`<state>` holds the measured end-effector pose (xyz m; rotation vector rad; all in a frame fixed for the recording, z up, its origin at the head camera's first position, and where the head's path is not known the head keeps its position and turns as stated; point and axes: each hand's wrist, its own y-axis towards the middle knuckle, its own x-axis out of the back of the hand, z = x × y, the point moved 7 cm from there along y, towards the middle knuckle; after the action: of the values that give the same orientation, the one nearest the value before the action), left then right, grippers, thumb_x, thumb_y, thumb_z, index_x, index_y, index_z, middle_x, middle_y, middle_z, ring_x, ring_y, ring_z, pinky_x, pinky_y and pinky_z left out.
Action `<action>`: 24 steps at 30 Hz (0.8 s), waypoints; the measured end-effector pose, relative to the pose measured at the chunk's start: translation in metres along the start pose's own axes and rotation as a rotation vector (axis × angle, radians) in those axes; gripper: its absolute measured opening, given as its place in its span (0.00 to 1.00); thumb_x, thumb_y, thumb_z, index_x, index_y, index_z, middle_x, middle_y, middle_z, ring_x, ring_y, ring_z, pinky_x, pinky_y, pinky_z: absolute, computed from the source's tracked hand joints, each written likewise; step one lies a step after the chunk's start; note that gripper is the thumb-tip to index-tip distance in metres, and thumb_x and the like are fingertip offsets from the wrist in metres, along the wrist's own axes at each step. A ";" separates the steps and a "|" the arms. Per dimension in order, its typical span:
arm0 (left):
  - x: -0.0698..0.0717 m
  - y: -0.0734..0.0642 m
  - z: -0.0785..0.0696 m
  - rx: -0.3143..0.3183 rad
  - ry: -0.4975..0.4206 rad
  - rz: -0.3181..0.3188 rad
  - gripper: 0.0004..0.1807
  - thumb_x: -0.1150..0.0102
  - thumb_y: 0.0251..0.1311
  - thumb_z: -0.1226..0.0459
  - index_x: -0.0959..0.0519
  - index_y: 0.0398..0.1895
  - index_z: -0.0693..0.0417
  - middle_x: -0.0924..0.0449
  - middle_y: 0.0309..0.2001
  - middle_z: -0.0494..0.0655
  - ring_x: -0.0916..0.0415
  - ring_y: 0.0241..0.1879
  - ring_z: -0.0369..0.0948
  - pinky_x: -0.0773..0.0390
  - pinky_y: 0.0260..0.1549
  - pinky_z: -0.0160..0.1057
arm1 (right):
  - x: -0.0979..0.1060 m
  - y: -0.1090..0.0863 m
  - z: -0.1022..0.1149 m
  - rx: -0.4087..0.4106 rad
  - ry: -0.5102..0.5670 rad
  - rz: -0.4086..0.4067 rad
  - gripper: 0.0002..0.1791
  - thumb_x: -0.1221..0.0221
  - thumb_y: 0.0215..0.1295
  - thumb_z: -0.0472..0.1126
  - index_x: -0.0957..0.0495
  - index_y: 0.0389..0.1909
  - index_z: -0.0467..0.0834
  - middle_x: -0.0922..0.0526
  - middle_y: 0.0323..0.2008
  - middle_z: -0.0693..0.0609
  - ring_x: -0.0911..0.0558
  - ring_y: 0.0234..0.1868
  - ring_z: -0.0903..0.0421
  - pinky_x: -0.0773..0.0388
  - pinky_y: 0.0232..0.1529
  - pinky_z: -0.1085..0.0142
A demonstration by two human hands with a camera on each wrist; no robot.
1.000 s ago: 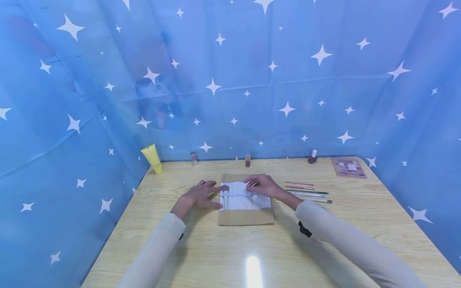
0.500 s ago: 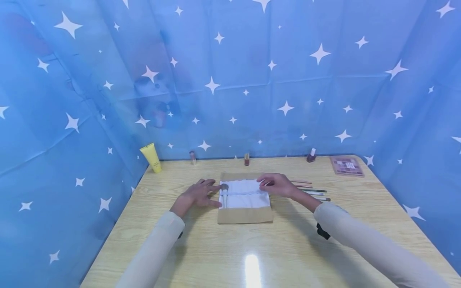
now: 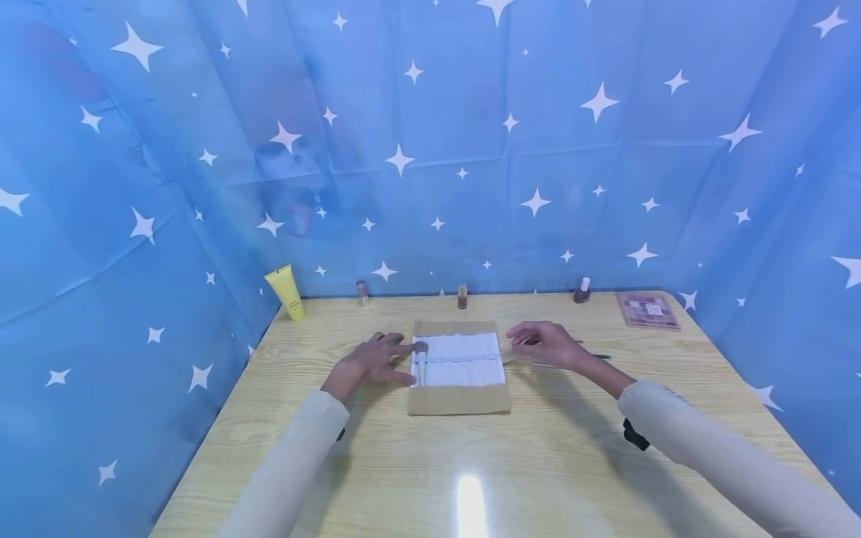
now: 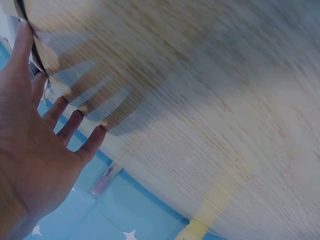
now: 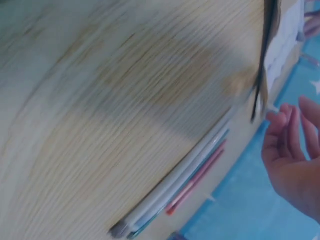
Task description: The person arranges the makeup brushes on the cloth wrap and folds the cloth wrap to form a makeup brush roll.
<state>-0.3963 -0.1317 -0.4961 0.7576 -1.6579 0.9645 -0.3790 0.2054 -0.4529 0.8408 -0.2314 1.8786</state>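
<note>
Blue cloth (image 3: 457, 112), wooden table (image 3: 403, 463), brush roll (image 3: 464, 372)

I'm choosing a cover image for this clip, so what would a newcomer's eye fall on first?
Probably the bright blue curtain, covered in white stars and filling the head view behind the table. Next comes the tan cloth roll lying open on the tabletop, with a fluffy-headed makeup brush at the left end of its white lining. The yellow tube also stands out at the table's far left corner.

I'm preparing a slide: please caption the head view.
Left hand at the edge of an opened brush roll holding one brush, right hand beside the opposite edge.
</note>
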 end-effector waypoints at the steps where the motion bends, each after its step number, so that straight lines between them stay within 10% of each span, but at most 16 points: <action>1: 0.000 0.000 0.000 0.000 0.001 0.004 0.47 0.41 0.61 0.29 0.39 0.81 0.31 0.47 0.82 0.48 0.49 0.79 0.54 0.39 0.73 0.63 | 0.003 -0.003 -0.001 0.000 -0.004 -0.002 0.13 0.34 0.68 0.29 0.17 0.52 0.31 0.11 0.42 0.37 0.12 0.45 0.43 0.15 0.46 0.69; 24: -0.001 0.002 0.001 -0.009 -0.016 0.031 0.48 0.42 0.63 0.31 0.42 0.83 0.33 0.51 0.83 0.49 0.53 0.81 0.56 0.40 0.72 0.66 | 0.086 -0.070 -0.049 -0.025 -0.178 -0.009 0.10 0.34 0.67 0.28 0.15 0.47 0.30 0.10 0.36 0.43 0.12 0.37 0.52 0.17 0.38 0.73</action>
<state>-0.3979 -0.1312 -0.4976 0.7374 -1.6909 0.9749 -0.3611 0.3246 -0.4485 0.9909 -0.3599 1.7901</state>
